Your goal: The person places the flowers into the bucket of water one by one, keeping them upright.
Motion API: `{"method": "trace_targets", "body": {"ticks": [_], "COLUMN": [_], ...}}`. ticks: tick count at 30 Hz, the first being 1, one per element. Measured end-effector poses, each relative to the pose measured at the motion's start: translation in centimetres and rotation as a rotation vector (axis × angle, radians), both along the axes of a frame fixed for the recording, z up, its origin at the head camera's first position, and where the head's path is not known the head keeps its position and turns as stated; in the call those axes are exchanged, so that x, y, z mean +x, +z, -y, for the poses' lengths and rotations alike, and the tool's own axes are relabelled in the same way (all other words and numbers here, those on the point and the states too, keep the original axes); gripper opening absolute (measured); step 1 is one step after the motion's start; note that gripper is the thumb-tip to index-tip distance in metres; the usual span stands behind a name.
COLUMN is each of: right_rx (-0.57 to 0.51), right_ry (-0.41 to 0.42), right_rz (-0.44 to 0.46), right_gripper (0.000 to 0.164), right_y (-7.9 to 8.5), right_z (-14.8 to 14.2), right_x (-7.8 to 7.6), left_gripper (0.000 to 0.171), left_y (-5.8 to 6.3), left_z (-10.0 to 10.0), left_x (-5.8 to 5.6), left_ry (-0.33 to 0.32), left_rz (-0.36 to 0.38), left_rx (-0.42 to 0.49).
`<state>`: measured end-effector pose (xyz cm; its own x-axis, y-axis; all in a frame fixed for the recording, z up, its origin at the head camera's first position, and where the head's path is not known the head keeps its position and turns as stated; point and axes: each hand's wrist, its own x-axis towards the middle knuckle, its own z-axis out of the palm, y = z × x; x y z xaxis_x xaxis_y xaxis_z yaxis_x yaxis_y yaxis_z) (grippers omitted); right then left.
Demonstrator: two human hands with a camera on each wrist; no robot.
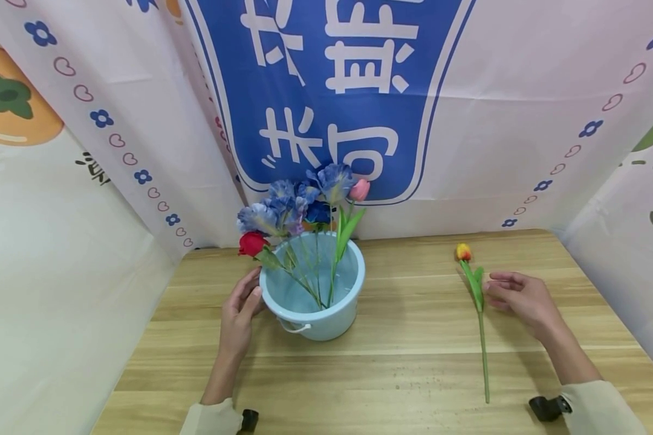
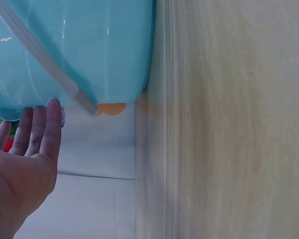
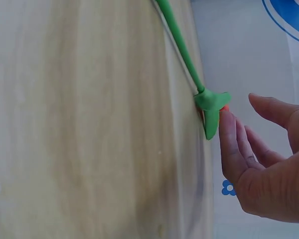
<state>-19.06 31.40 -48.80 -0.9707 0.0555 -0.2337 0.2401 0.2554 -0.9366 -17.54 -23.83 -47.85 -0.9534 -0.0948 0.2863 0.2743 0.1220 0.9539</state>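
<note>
A light blue bucket [image 1: 326, 326] stands upright left of the table's middle, holding a red rose [image 1: 253, 244], several blue flowers [image 1: 283, 205] and a pink tulip [image 1: 360, 190]. My left hand [image 1: 239, 314] is at the bucket's left side, its extended fingers against the wall near the rim in the left wrist view. On the right lies a yellow-and-red tulip [image 1: 481, 338] with green leaves, its bloom toward the back. My right hand [image 1: 522, 299] hovers just right of the leaves, fingers slightly bent, thumb apart from them, with nothing in its grasp.
The wooden table [image 1: 402, 374] meets a printed white cloth [image 1: 479, 157] at the back, and cloth hangs on both sides too. The bucket's white handle [image 2: 45, 57] hangs down on the near side.
</note>
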Motion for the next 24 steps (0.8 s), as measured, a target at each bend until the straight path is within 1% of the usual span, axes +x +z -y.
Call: {"method": "trace_targets", "body": {"ticks": [4, 9, 14, 16, 21, 23, 24], "right_rx": [0.007, -0.020, 0.007, 0.053, 0.233, 0.277, 0.281], "right_ry": [0.010, 0.035, 0.048, 0.051, 0.042, 0.039, 0.038], "right_rz": [0.026, 0.065, 0.117, 0.114, 0.062, 0.051, 0.050], "right_gripper": [0.071, 0.075, 0.077, 0.076, 0.069, 0.066, 0.064], "right_y": [-0.3, -0.5, -0.8, -0.9, -1.0, -1.0, -0.9], "right_z": [-0.1, -0.1, 0.1, 0.2, 1.0, 1.2, 1.4], "right_x": [-0.1, -0.3, -0.4, -0.4, -0.7, -0.7, -0.7], "left_gripper": [0.044, 0.044, 0.044, 0.044, 0.044, 0.044, 0.044], "left_y": [-0.1, 0.0, 0.1, 0.1, 0.1, 0.1, 0.1], "left_z": [0.1, 0.0, 0.0, 0.0, 0.1, 0.1, 0.1], "left_x": [0.0, 0.0, 0.1, 0.1, 0.0, 0.0, 0.1], "left_ry": [-0.005, -0.007, -0.008, -0.009, -0.006, -0.007, -0.006], "left_rz": [-0.008, -0.013, -0.013, -0.016, -0.019, -0.018, -0.016], "left_rx": [-0.001, 0.001, 0.008, 0.007, 0.006, 0.006, 0.006]}}
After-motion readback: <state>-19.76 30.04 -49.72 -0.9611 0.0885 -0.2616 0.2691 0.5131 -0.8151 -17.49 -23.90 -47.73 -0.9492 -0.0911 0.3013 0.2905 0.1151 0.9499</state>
